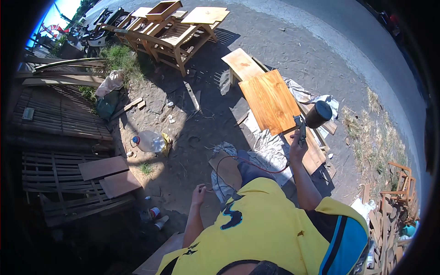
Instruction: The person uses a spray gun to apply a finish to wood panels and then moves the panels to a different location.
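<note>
My right hand [298, 149] is closed round the grip of a spray gun [300, 124] with a dark round cup [318, 114]. The gun is over the right edge of a wooden panel [270, 101] with an orange-brown, grained face. A thin reddish hose [261, 167] curves from near my right wrist past my legs. Low on the left, apart from the panel, my left hand [198, 195] hangs with its fingers curled in. Whether anything small is inside them I cannot make out. A paler board [243, 64] lies beyond the orange-brown panel, and another board [309, 153] lies below it.
Crumpled pale sheeting [263, 149] lies under the boards. On the left are a clear plastic jug [149, 141], a slatted bamboo platform [59, 172] and two flat boards [103, 167]. A wooden bench [176, 43] holds panels and a drawer [163, 10]. Scrap wood [385, 229] is piled at right.
</note>
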The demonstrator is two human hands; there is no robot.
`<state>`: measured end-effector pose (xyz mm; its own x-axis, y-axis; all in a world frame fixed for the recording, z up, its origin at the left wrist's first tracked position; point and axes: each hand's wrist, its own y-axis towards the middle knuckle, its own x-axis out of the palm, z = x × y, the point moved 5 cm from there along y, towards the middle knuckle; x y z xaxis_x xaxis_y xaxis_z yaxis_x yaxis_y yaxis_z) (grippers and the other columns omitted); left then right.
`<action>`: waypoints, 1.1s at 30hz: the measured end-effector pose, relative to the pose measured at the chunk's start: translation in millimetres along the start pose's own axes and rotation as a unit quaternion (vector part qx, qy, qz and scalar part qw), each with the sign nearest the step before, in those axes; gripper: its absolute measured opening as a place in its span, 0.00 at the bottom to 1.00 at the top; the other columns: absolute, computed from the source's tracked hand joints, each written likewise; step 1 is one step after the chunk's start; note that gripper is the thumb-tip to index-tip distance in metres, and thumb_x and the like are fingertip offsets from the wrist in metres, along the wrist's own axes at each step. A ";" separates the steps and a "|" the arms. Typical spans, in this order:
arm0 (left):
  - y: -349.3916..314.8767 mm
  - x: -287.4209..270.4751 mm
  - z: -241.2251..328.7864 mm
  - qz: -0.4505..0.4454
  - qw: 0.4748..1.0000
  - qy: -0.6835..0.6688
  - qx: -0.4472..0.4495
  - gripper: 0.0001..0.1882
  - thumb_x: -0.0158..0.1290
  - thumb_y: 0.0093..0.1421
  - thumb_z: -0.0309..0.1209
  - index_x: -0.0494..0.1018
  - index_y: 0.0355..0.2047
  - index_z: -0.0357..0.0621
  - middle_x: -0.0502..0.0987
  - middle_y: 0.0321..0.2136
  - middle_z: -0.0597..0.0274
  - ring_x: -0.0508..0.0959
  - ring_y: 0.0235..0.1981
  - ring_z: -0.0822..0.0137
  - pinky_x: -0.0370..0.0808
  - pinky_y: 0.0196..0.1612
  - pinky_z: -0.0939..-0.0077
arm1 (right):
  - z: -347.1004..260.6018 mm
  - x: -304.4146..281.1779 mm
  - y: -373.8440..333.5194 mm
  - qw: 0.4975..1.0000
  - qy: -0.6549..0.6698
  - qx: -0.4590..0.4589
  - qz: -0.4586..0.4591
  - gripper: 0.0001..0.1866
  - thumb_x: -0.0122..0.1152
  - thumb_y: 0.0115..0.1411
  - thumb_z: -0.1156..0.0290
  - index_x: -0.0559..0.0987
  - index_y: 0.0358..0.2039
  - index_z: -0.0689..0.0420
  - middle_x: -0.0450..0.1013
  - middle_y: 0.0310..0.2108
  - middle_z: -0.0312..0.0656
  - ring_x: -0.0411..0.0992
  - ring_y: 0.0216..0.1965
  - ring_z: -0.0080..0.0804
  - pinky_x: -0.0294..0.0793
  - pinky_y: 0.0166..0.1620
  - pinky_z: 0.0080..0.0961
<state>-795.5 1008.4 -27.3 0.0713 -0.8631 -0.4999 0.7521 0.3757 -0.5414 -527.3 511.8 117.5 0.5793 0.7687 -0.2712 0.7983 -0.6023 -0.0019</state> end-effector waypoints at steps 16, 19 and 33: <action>266.7 -205.3 53.6 -0.139 0.954 0.264 0.030 0.17 0.50 0.69 0.33 0.75 0.51 0.34 0.82 0.40 0.48 0.82 0.40 0.63 0.78 0.44 0.66 | -3.1 300.0 4.5 0.993 -0.106 0.011 0.042 0.18 0.62 0.66 0.57 0.79 0.29 0.61 0.74 0.20 0.52 0.77 0.24 0.50 0.70 0.27 0.41; 413.4 -219.2 112.4 -0.153 0.944 0.274 0.099 0.17 0.50 0.69 0.35 0.75 0.50 0.36 0.82 0.40 0.47 0.82 0.40 0.59 0.77 0.46 0.65 | -3.7 368.0 3.8 0.988 -0.098 0.036 0.114 0.18 0.62 0.66 0.58 0.78 0.28 0.61 0.74 0.20 0.53 0.76 0.24 0.53 0.69 0.26 0.41; 669.4 -173.5 187.9 -0.391 0.596 0.698 0.070 0.67 0.68 0.45 0.58 0.38 0.73 0.49 0.71 0.56 0.33 0.77 0.54 0.42 0.75 0.57 0.52 | 44.2 575.3 27.5 0.925 -0.106 0.153 0.331 0.14 0.63 0.66 0.61 0.80 0.34 0.61 0.77 0.23 0.52 0.79 0.28 0.52 0.74 0.29 0.37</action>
<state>-181.3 1346.3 -176.0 -0.8777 0.4027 -0.2597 0.2517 -0.0738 -0.9650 -179.3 928.0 -81.1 0.8539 0.1687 -0.4924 0.1766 -0.9838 -0.0307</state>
